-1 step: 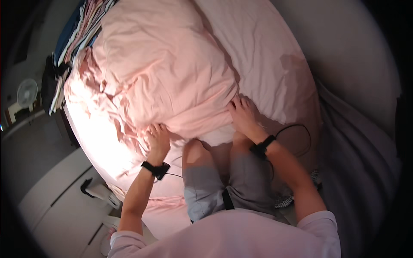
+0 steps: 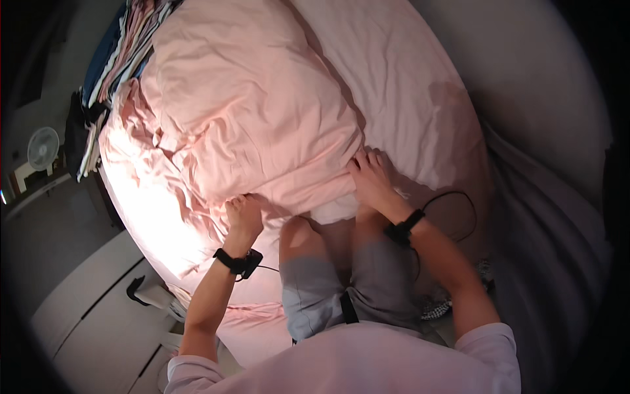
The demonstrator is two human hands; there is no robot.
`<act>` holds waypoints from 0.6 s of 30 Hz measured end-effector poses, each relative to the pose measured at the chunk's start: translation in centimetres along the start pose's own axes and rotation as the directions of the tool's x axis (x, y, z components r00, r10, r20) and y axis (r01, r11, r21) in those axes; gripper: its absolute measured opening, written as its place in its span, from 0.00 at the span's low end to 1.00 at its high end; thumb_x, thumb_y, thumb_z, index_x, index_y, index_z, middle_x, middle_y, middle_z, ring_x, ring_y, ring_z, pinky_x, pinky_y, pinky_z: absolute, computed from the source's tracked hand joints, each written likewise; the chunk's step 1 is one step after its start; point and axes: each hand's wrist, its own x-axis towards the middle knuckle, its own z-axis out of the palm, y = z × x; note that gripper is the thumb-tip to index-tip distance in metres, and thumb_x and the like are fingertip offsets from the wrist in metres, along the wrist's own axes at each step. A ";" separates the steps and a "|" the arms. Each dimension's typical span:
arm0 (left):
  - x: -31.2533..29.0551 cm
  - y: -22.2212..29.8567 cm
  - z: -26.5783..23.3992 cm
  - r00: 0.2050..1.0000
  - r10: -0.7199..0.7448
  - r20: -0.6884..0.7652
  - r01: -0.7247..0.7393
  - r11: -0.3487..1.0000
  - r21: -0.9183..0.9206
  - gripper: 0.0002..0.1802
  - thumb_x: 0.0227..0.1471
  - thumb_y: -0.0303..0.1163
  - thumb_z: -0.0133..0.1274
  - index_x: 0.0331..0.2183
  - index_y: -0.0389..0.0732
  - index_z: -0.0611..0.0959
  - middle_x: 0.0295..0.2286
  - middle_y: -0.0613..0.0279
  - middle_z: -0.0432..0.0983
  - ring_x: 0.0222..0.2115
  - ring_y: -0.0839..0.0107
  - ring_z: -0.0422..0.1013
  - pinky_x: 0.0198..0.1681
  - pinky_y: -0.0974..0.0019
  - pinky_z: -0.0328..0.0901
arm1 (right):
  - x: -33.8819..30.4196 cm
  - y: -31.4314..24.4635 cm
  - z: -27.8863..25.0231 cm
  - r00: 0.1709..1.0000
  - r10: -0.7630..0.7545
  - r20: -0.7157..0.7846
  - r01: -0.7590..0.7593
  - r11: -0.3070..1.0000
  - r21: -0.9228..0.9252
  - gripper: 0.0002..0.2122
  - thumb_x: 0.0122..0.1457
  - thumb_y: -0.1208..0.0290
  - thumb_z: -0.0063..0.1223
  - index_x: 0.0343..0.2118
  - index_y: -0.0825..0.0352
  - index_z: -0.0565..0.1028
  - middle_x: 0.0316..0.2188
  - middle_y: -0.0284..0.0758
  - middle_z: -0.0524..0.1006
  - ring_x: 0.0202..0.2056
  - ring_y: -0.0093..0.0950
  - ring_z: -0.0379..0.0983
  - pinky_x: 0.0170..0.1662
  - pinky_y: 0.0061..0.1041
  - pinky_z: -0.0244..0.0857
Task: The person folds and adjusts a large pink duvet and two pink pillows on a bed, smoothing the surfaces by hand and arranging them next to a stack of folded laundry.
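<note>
The left hand is curled into a loose fist on the near edge of a puffy, wrinkled pink fabric comforter, its fingers folded in on the cloth; in the earlier frame those fingers reached forward more and lay less tucked. The right hand pinches the comforter's edge near its right-hand corner between thumb and forefinger, the other fingers bent beside it above the sheet, almost exactly as before. How much cloth lies inside either grip is hidden.

The comforter spreads in front of the knees over the pale pink bed sheet and has hardly shifted; small folds beside the left hand lie a little differently.

On the left wrist, a black strap with a boxy black device has turned slightly, showing more of its side. A matching black wristband sits on the right wrist, with a thin black looped cable beside it on the bed.

Farther out, the grey knee-length shorts are practically unchanged. The round white fan at the left appears slightly lower in view. Striped and dark folded-looking clothes lie at the bed's far left, and a dark grey draped curtain hangs at the right, both much as before.
</note>
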 end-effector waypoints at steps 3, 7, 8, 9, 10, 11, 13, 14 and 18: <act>-0.1 0.4 -12.1 0.865 0.416 -0.280 -0.500 0.759 -0.416 0.35 0.42 0.31 0.62 0.54 0.40 0.73 0.53 0.52 0.70 0.53 0.48 0.66 0.57 0.51 0.60 | 2.8 2.9 -3.9 0.762 -0.157 0.629 -0.095 0.933 0.348 0.25 0.46 0.74 0.59 0.51 0.67 0.72 0.48 0.46 0.71 0.51 0.47 0.67 0.57 0.47 0.58; 5.4 4.5 -25.6 0.276 0.711 -0.647 -0.778 0.560 0.284 0.40 0.32 0.29 0.63 0.53 0.46 0.75 0.54 0.55 0.69 0.59 0.53 0.60 0.62 0.52 0.55 | 5.8 6.5 -5.0 0.892 0.344 0.293 -0.379 0.218 0.899 0.47 0.38 0.48 0.72 0.61 0.64 0.62 0.48 0.47 0.70 0.51 0.43 0.69 0.58 0.46 0.58; 6.7 5.2 -27.8 0.204 0.790 -0.578 -0.716 0.523 0.463 0.40 0.29 0.29 0.63 0.52 0.47 0.76 0.54 0.55 0.68 0.59 0.53 0.60 0.63 0.53 0.53 | 6.2 5.6 -4.7 0.894 0.346 0.285 -0.371 0.214 0.904 0.47 0.38 0.48 0.72 0.61 0.64 0.62 0.48 0.47 0.70 0.51 0.43 0.69 0.58 0.46 0.58; 8.8 4.5 -27.9 0.229 0.791 -0.567 -0.698 0.540 0.471 0.40 0.29 0.29 0.63 0.52 0.47 0.76 0.54 0.55 0.68 0.59 0.53 0.60 0.63 0.53 0.53 | 6.7 3.2 -4.1 0.911 0.313 0.267 -0.403 0.545 0.736 0.50 0.36 0.48 0.73 0.62 0.63 0.59 0.50 0.47 0.69 0.53 0.44 0.67 0.58 0.46 0.58; 11.6 3.8 -27.2 0.169 0.857 -0.486 -0.697 0.452 0.556 0.36 0.30 0.27 0.63 0.49 0.48 0.78 0.51 0.58 0.71 0.57 0.56 0.63 0.63 0.54 0.52 | 6.6 1.3 -3.5 0.924 0.285 0.254 -0.375 0.805 0.459 0.53 0.35 0.49 0.74 0.64 0.63 0.57 0.51 0.47 0.68 0.54 0.46 0.65 0.59 0.45 0.58; 13.6 3.7 -26.9 0.101 0.912 -0.397 -0.696 0.350 0.627 0.33 0.31 0.26 0.62 0.46 0.49 0.79 0.49 0.60 0.74 0.54 0.59 0.66 0.63 0.56 0.52 | 5.6 0.3 -1.6 0.953 0.267 0.143 -0.302 0.793 0.529 0.53 0.34 0.55 0.74 0.64 0.65 0.55 0.55 0.47 0.64 0.57 0.50 0.60 0.58 0.47 0.57; 14.2 4.3 -27.5 0.275 0.948 -0.161 -0.731 0.315 0.605 0.29 0.32 0.27 0.62 0.43 0.50 0.80 0.44 0.63 0.76 0.51 0.63 0.68 0.62 0.57 0.53 | 5.0 -1.2 0.1 0.940 0.279 0.196 -0.341 0.798 0.497 0.47 0.38 0.59 0.71 0.63 0.65 0.57 0.54 0.49 0.65 0.55 0.50 0.61 0.59 0.47 0.56; 14.4 5.5 -28.0 0.390 0.917 0.083 -0.772 0.276 0.573 0.25 0.33 0.28 0.63 0.40 0.50 0.81 0.39 0.66 0.79 0.47 0.67 0.71 0.60 0.59 0.55 | 3.9 -1.0 2.0 0.923 0.312 0.226 -0.383 0.806 0.451 0.45 0.39 0.61 0.69 0.62 0.66 0.59 0.54 0.50 0.65 0.54 0.49 0.62 0.59 0.47 0.56; 14.8 7.2 -28.3 0.503 0.852 0.148 -0.760 0.354 0.545 0.21 0.35 0.30 0.64 0.37 0.50 0.80 0.30 0.70 0.78 0.43 0.72 0.72 0.58 0.61 0.57 | 3.4 -1.2 2.9 0.928 0.256 0.272 -0.356 0.824 0.440 0.42 0.41 0.63 0.68 0.61 0.69 0.60 0.54 0.52 0.64 0.56 0.51 0.60 0.60 0.51 0.53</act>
